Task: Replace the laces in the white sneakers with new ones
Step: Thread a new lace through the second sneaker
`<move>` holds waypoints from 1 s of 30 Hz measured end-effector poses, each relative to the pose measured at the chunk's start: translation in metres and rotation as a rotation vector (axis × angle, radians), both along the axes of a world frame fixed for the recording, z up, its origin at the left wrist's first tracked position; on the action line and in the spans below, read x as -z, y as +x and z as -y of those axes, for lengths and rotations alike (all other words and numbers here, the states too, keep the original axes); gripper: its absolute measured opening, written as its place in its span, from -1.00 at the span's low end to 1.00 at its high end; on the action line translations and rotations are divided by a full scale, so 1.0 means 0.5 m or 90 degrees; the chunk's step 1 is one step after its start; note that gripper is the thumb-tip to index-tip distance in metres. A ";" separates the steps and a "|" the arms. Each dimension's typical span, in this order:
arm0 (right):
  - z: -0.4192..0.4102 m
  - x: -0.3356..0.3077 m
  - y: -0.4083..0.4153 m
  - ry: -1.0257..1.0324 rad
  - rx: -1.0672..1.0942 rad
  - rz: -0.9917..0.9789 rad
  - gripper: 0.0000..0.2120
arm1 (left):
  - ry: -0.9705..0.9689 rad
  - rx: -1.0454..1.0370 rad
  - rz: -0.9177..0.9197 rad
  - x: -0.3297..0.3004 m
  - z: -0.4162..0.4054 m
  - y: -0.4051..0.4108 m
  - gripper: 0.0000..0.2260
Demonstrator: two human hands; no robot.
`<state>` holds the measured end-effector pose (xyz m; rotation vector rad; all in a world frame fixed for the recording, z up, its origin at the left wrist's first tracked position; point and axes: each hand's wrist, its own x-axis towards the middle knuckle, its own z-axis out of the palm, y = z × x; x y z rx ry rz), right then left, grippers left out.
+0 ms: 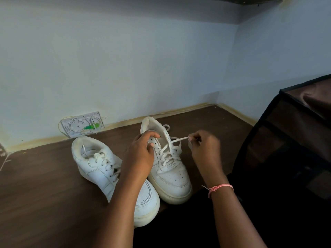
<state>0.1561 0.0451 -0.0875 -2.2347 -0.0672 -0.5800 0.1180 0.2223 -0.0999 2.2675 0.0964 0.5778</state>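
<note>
**While one lace end was drawn out, the unlacing had barely begun**

While the right hand pinched the tip of the lace between curled fingers and held it out taut to the right, the left hand curled round the collar of the right-hand sneaker, steadying it on the brown floor. The step looked like pulling the old lace out of the top eyelets; most crossings lower down remained threaded. The next move probably called for drawing that end clear of its eyelet, then loosening each crossing in turn with the shoe kept still.

The left-hand sneaker lay just beside it, toes nearly touching, laces in place and partly covered by the left forearm. No new laces could be seen. Whether the left fingers also held a strand of lace could not be told. A white plastic panel leaned on the wall, its detail unclear, and a dark fabric-covered rack was cut off at the right edge.
</note>
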 end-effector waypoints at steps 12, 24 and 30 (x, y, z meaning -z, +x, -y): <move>0.001 -0.013 -0.001 -0.200 -0.131 -0.046 -0.86 | -0.030 0.017 0.008 -0.014 -0.002 -0.005 -0.62; 0.036 -0.110 -0.044 0.118 -0.314 -0.272 -0.76 | -0.067 0.138 0.060 -0.051 0.048 -0.023 -0.82; 0.064 -0.135 -0.058 0.158 -0.312 -0.266 -0.79 | -0.100 0.077 0.094 -0.044 0.062 -0.014 -0.95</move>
